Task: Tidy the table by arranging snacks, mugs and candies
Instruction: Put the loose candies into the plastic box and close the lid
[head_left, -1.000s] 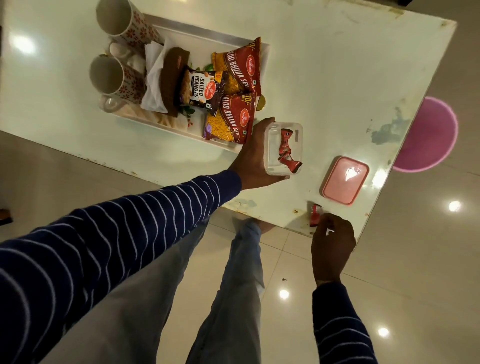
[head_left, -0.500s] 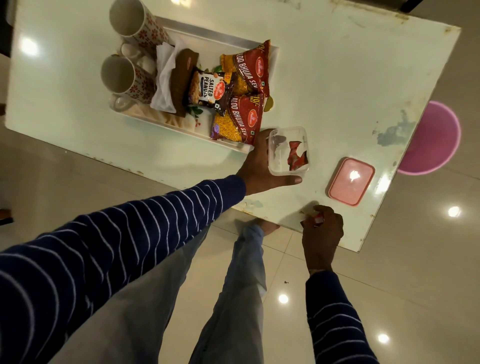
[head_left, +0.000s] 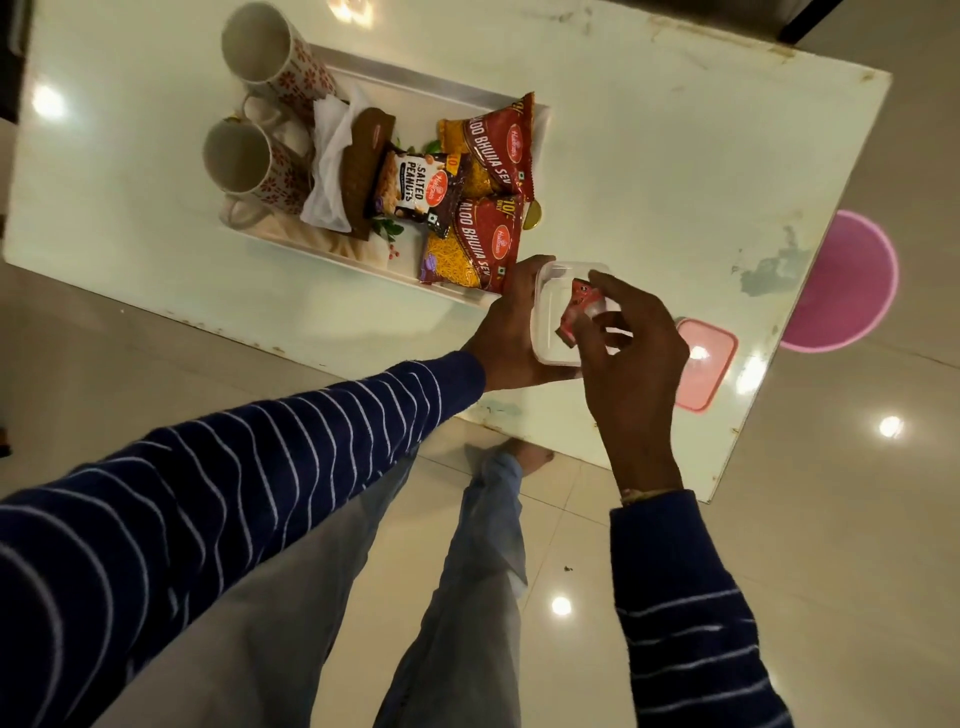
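My left hand (head_left: 506, 327) grips a small clear plastic box (head_left: 549, 317) by its near-left side, just above the white table (head_left: 649, 171). My right hand (head_left: 631, 353) is over the box and pinches a red candy wrapper (head_left: 575, 307) between thumb and fingers. The box's pink lid (head_left: 707, 364) lies on the table to the right. A white tray (head_left: 447, 93) further left holds two patterned mugs (head_left: 249, 166), a salted peanuts packet (head_left: 415, 187) and two red sev packets (head_left: 478, 244). What else lies in the box is hidden by my right hand.
A folded white napkin (head_left: 327, 171) and a brown bar (head_left: 363, 166) lie in the tray between mugs and packets. A pink round stool (head_left: 852, 280) stands on the tiled floor beyond the table's right edge. My legs are below the near table edge.
My right hand picked the red candy from the near table edge and carried it up over the clear box. My left hand kept its hold on the box.
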